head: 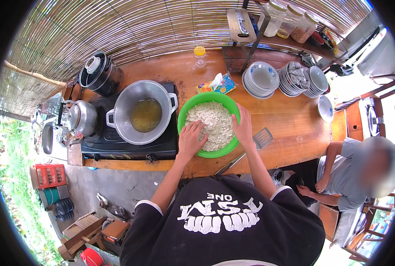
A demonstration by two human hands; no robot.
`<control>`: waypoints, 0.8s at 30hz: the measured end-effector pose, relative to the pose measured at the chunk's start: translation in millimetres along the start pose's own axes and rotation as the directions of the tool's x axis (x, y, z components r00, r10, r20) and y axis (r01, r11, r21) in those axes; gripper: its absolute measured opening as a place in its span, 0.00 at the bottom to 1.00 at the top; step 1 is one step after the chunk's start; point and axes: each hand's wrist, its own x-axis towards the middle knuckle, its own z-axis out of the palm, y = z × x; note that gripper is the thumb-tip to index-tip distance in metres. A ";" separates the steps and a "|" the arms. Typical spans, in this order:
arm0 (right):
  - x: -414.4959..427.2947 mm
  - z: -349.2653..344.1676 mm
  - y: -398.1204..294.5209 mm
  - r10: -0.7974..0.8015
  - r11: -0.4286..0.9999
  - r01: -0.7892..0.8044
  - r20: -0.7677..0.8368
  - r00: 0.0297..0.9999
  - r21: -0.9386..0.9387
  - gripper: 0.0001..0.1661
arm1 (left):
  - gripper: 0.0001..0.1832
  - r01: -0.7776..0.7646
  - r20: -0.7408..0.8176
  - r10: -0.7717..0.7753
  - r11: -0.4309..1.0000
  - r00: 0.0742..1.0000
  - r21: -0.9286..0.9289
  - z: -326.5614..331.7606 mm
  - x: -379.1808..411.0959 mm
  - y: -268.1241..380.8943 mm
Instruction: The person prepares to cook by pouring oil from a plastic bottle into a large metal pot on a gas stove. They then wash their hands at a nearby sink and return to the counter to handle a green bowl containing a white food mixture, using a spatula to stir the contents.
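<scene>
In front of me on the wooden counter stands a green plastic basin [183, 114] filled with small, flat whitish pieces [214, 133]. My left hand [191, 136] reaches over its near left rim, fingers spread on top of the pieces and not closed around any. My right hand [243, 124] holds the basin's right rim, thumb inside and the other fingers outside. Left of the basin, an aluminium wok [124, 116] with yellowish oil [146, 115] in its bottom sits on a black gas stove [117, 151]. A slotted metal spatula [263, 137] lies partly hidden beneath my right forearm.
A metal kettle [84, 116] and black pot [101, 76] stand left. Behind the basin lies a tissue pack [225, 84]; stacked bowls [260, 79] stand to the right. A seated person [337, 179] is at the counter's right end. A cat [112, 207] lies on the floor.
</scene>
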 end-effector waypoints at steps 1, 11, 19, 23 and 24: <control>-6.0 -2.8 -1.7 -0.032 0.999 0.032 -0.017 0.999 -0.007 0.27 | 0.19 -0.015 0.003 0.015 1.000 1.000 0.011 0.1 0.1 -0.4; -103.0 -16.7 6.6 0.166 0.982 -0.178 -0.152 0.974 -0.069 0.30 | 0.23 -0.050 0.110 0.047 0.999 0.993 0.023 7.2 0.0 -7.5; -159.7 3.5 6.9 0.386 0.880 -0.373 -0.015 0.923 -0.294 0.54 | 0.23 -0.041 0.073 0.040 0.999 0.997 0.022 11.6 -4.0 -10.9; -162.7 14.0 16.3 0.315 0.915 -0.333 -0.112 0.943 -0.229 0.57 | 0.23 -0.009 0.099 0.011 1.000 0.995 -0.022 6.5 -5.5 -7.5; -160.9 15.7 15.8 0.320 0.912 -0.345 -0.141 0.937 -0.223 0.57 | 0.23 -0.013 0.097 0.014 1.000 0.995 -0.012 6.6 -5.8 -9.6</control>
